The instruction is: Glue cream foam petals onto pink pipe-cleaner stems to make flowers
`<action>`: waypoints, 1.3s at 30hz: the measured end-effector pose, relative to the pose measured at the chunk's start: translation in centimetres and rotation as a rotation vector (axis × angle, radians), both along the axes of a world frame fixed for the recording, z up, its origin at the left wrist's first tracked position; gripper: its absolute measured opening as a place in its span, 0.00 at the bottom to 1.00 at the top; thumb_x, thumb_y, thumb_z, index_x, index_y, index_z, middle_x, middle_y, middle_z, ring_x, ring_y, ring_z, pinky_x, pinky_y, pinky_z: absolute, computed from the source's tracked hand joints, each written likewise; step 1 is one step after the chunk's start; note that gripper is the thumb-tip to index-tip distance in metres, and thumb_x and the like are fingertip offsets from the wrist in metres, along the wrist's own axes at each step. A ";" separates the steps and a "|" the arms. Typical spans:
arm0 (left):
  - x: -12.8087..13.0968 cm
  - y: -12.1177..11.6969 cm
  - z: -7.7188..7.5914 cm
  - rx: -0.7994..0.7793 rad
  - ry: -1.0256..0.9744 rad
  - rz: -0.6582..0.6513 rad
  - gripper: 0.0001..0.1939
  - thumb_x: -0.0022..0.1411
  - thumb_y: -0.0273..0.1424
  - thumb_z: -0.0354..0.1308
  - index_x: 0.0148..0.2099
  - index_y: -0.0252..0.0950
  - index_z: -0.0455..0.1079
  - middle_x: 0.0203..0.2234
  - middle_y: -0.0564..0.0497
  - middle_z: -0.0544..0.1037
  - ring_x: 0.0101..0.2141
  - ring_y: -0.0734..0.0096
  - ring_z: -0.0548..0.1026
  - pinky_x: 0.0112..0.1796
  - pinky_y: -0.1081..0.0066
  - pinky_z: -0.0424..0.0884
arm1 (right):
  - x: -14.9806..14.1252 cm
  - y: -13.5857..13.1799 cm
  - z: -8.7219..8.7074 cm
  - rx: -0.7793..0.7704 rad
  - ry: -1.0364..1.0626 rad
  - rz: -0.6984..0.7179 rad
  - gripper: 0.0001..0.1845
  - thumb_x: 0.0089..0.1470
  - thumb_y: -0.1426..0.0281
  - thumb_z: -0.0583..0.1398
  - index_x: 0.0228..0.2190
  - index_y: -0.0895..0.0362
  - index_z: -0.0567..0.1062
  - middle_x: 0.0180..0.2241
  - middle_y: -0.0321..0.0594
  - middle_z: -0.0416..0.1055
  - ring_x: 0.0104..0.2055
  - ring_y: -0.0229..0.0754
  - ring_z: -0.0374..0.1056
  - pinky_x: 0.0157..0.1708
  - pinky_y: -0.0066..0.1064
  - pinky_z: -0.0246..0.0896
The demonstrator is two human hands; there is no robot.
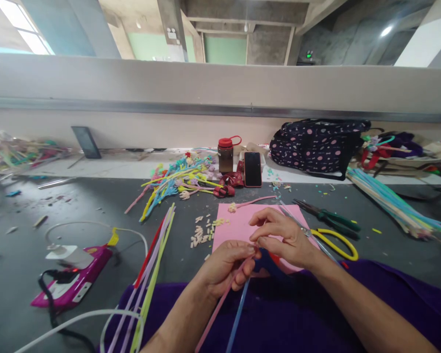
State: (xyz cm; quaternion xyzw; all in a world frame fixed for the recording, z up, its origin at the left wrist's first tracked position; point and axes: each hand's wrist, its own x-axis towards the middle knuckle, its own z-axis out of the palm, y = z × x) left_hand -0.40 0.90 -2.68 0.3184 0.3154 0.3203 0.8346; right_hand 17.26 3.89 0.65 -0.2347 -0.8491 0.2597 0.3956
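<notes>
"Where was the pink craft stem?"

"In front of the person, over the dark purple cloth, its upper end near the close edge of the pink sheet on the desk. The left hand had that end pinched between thumb and fingers, and the rest slanted down below."

"And the right hand?"

"Its fingers were bent and met the left ones at the tip. I couldn't tell whether they gripped anything; the left fingers hid too much."

"Was the blue craft stem held too?"

"It ran down beside the pink one from beneath the hands. What gripped it, if anything, was hidden."

"How would you have judged the pink one to handle?"

"Very light, and probably pliable: stiff enough to keep a line, soft enough to bend. A fuzzy surface would have given grip, but I couldn't be sure of the texture. Hard squeezing might have flattened or kinked it."

"So where was the best hold?"

"Right by the worked end, I'd say, in a close fingertip pinch. Taken far down, the long free part would have let the tip swing about."
</notes>
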 end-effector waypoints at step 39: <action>0.4 -1.1 1.2 0.217 -0.101 0.457 0.11 0.44 0.26 0.66 0.34 0.30 0.77 0.34 0.45 0.78 0.37 0.66 0.73 0.42 0.70 0.65 | -3.6 -2.8 -2.9 -0.286 0.011 -0.121 0.13 0.56 0.69 0.54 0.23 0.59 0.71 0.21 0.33 0.66 0.24 0.33 0.62 0.25 0.23 0.54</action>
